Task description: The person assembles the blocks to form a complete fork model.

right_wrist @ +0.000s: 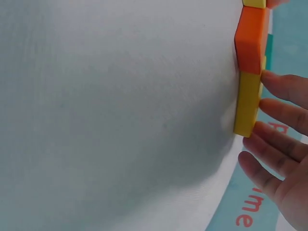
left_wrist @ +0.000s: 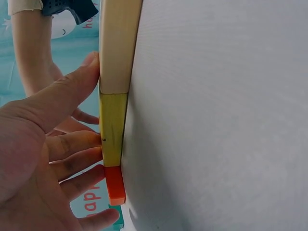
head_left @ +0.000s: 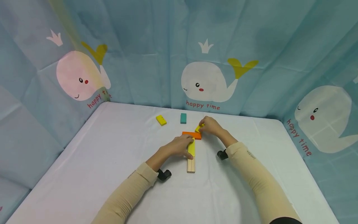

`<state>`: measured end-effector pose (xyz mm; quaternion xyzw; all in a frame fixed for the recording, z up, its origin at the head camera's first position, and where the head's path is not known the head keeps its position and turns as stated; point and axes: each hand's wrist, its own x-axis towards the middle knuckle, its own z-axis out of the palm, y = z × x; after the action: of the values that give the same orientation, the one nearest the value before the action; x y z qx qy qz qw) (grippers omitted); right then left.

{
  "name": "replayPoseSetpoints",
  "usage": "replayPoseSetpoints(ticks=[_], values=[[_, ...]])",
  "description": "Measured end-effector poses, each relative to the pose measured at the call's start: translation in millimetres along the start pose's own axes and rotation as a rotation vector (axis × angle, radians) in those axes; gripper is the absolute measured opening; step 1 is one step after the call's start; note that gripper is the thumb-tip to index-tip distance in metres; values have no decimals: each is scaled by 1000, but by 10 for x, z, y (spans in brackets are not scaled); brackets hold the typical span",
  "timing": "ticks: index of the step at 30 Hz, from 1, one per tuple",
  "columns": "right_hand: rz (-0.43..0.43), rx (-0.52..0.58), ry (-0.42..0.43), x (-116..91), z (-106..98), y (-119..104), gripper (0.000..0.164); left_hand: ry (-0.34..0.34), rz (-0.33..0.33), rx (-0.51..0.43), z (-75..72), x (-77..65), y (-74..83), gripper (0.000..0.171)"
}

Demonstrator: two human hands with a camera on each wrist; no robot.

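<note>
Tabletop | left hand spread against yellow block | right hand half-hides yellow piece, grip unclear

My sleeves beige; orange block, yellow blocks, pale wood-grain block, teal block; table white; curtain blue, whale-printed.

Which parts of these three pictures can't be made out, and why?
Head: the right hand hides part of the yellow block it touches.
Head: the left hand hides part of the yellow block beneath it.
Head: the sleeve lettering is too small to read reliably.
Left wrist: the top edge cuts off the wooden block.
Right wrist: the orange block hides most of the teal block.
</note>
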<state>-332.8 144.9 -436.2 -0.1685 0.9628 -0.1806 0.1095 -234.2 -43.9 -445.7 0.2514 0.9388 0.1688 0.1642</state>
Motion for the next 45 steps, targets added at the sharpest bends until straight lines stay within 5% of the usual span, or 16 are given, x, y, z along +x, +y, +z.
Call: replayPoseSetpoints(ticks=[22, 45], values=[[-60, 109, 16, 251, -52, -87, 38, -10, -8, -6, 24, -3, -11, 80], [-169, 36, -71, 582, 50, -518, 46, -18, 31, 90, 28, -47, -6, 83]])
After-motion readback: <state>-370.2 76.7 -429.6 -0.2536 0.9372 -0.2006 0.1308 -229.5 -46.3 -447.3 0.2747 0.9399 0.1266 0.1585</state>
